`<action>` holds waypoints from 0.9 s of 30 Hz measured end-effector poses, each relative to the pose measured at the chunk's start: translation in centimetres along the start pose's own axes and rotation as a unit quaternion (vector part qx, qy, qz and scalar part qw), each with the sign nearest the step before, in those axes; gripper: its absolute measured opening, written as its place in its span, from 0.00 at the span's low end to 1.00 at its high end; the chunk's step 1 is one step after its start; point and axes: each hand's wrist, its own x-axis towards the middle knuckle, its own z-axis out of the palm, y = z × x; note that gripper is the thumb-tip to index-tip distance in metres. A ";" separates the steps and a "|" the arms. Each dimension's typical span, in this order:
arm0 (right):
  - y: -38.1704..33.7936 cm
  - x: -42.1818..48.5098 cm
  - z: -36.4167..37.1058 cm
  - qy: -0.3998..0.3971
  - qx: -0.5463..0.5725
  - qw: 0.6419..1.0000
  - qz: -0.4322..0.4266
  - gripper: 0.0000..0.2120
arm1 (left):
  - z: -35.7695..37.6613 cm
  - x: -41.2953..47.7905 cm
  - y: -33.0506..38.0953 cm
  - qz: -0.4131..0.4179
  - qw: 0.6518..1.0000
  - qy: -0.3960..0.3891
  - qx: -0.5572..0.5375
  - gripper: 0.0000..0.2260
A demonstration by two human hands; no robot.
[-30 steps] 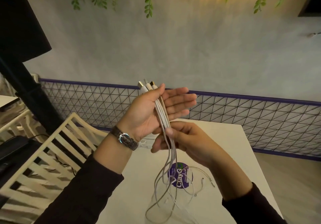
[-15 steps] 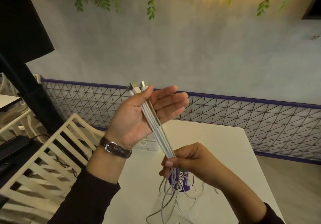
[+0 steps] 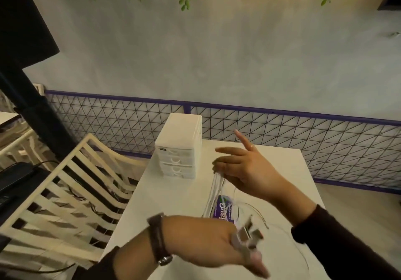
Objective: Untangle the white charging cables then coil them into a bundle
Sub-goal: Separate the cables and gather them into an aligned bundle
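The white charging cables (image 3: 213, 189) run taut as a bunch between my two hands above the white table (image 3: 173, 195). My left hand (image 3: 206, 242) is low and near me, back turned up, gripping the cables' plug ends (image 3: 247, 237), which stick out blurred past the thumb. Farther away and higher, my right hand (image 3: 245, 167) pinches the strands with its lower fingers while the index finger points up. Loose cable loops (image 3: 258, 211) trail onto the table under my right wrist.
A white mini drawer unit (image 3: 179, 149) stands at the table's far left. A purple round sticker (image 3: 223, 209) lies beneath the cables. A cream slatted chair (image 3: 65, 192) is on the left, and a wire-mesh fence (image 3: 303, 140) runs behind the table.
My left hand dropped from chest height to low and near, turning palm down with the plug ends. My right hand slid along the cables, up and away. The drawer unit came into view.
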 end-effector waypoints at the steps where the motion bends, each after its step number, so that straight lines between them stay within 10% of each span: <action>1: 0.5 0.3 -0.3 -0.015 -0.055 0.997 -0.045 0.07 | 0.3 0.7 -0.3 -0.073 0.992 -0.015 0.099 0.17; 7: 0.5 0.6 -1.5 -0.029 -0.148 0.979 -0.138 0.07 | -0.8 2.6 -4.3 -0.360 0.806 0.031 0.469 0.14; 11: -0.9 -0.9 -0.1 -0.008 -0.096 0.991 -0.091 0.13 | -5.2 3.1 -5.8 -0.363 0.874 0.179 0.270 0.30; 15: -3.6 -0.8 0.6 0.063 0.087 0.993 0.046 0.14 | -8.0 2.9 -4.2 -0.494 0.710 0.232 0.445 0.33; 27: -5.8 1.3 -0.4 -0.038 0.441 0.824 0.354 0.27 | -8.4 2.2 -3.5 -0.437 0.621 0.284 0.586 0.32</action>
